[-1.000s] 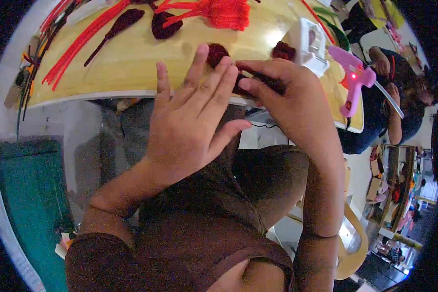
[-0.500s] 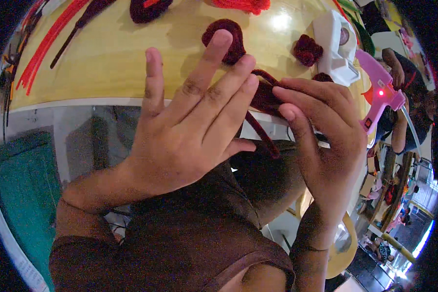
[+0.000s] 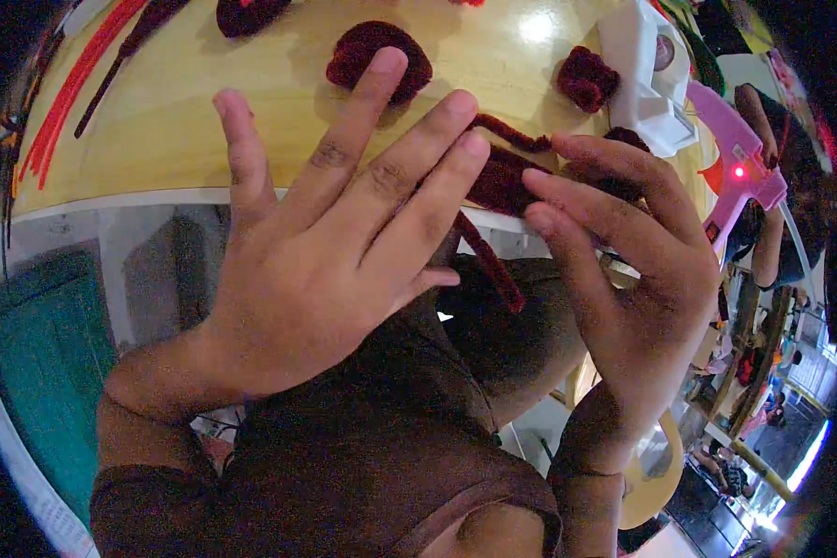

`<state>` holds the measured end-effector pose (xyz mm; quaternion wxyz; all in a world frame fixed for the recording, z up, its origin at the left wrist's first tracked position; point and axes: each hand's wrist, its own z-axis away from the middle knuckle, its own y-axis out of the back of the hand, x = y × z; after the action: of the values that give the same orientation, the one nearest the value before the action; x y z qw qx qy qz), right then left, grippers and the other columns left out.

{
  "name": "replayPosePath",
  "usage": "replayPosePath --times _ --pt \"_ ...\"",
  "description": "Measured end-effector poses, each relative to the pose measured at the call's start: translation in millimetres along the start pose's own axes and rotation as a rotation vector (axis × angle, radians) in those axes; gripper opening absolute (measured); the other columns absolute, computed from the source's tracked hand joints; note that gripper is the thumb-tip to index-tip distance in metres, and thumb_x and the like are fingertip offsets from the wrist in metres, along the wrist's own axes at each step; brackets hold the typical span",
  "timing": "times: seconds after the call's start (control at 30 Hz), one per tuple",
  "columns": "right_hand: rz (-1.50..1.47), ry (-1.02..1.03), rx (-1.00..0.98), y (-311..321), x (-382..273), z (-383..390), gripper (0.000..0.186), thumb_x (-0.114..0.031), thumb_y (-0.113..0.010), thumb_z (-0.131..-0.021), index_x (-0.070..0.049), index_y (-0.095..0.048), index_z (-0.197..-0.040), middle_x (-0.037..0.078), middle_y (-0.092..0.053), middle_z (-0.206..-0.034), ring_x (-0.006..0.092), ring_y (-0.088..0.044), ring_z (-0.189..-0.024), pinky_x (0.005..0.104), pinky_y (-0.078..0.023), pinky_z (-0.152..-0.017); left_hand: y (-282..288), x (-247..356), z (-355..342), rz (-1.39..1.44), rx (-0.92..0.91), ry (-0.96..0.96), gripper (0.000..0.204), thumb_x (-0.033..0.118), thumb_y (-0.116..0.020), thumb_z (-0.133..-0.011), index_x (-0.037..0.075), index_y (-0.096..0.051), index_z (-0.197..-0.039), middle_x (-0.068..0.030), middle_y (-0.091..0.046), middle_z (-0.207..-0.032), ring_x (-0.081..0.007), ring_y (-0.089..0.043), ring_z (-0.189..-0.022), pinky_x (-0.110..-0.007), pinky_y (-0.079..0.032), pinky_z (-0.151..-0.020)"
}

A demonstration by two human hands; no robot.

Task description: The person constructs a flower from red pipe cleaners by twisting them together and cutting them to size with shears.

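Observation:
My left hand (image 3: 316,251) lies spread with straight fingers over the near edge of the tabletop (image 3: 177,112), fingertips on a dark maroon fuzzy piece (image 3: 500,186). A maroon fuzzy strip (image 3: 511,133) runs above that piece, and a strand (image 3: 493,265) hangs below the edge. My right hand (image 3: 623,242) curls its thumb and fingers onto the piece's right end. A rounded maroon fuzzy bundle (image 3: 372,74) sits beyond my left fingertips; a smaller cluster (image 3: 586,79) is farther right.
Red fuzzy stems (image 3: 74,102) and more maroon pieces (image 3: 251,14) lie at the back left. At the right are a white molded holder (image 3: 642,102), a pink glue gun (image 3: 725,121) with a lit red light, and another person's arm (image 3: 767,242).
My left hand has moved leftward and stayed spread. My right hand has shifted right, its fingers curled on the piece. A strand now hangs below the table edge, visible since the middle frame.

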<state>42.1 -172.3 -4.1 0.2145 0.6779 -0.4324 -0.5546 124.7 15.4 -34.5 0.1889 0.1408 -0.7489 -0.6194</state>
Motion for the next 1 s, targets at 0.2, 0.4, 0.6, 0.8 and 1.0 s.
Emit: replayPosePath --times 0.2,0.4,0.6,0.8,1.0 --pt "0.055 0.044 0.064 2 -1 -5 0.021 0.003 -0.074 -0.070 -0.005 -0.073 -0.090 0.007 -0.066 -0.092 0.0126 -0.061 -0.080 0.0213 -0.047 -0.063 6 -6 -2 0.013 0.009 -0.004 0.091 0.033 -0.077 -0.062 0.013 -0.037 -0.141 -0.0066 -0.033 -0.150 -0.0356 -0.024 -0.140 -0.069 0.006 -0.104" --pt "0.097 -0.035 0.095 -2 -2 -7 0.016 0.002 -0.074 -0.071 -0.005 -0.072 -0.085 0.003 -0.065 -0.083 0.0085 -0.058 -0.071 0.0208 -0.037 -0.055 1 -3 2 -0.004 0.027 0.007 0.090 0.032 -0.077 -0.063 0.015 -0.037 -0.142 -0.0041 -0.034 -0.150 -0.0334 -0.025 -0.140 -0.069 0.005 -0.104" --pt "0.114 0.066 0.004 2 2 5 0.018 0.003 -0.071 -0.072 -0.005 -0.072 -0.088 0.005 -0.063 -0.084 0.0111 -0.059 -0.074 0.0219 -0.042 -0.060 -7 5 7 -0.019 0.048 0.021 0.089 0.028 -0.077 -0.064 0.014 -0.036 -0.142 -0.0067 -0.032 -0.150 -0.0333 -0.025 -0.140 -0.069 0.004 -0.104" --pt "0.067 0.017 0.036 2 -2 3 0.021 0.006 -0.068 -0.072 -0.005 -0.071 -0.090 0.007 -0.060 -0.088 0.0170 -0.060 -0.080 0.0258 -0.047 -0.069 0 -1 5 -0.030 0.033 0.030 0.090 0.027 -0.078 -0.064 0.014 -0.035 -0.142 -0.0076 -0.030 -0.151 -0.0336 -0.026 -0.140 -0.070 0.004 -0.104" --pt "0.211 0.078 0.014 1 -7 5 0.021 0.003 -0.066 -0.076 -0.006 -0.071 -0.095 0.009 -0.061 -0.089 0.0197 -0.061 -0.082 0.0284 -0.048 -0.071 -6 0 6 -0.054 0.053 0.020 0.089 0.027 -0.077 -0.065 0.015 -0.035 -0.142 -0.0063 -0.031 -0.151 -0.0329 -0.025 -0.140 -0.070 0.004 -0.104"
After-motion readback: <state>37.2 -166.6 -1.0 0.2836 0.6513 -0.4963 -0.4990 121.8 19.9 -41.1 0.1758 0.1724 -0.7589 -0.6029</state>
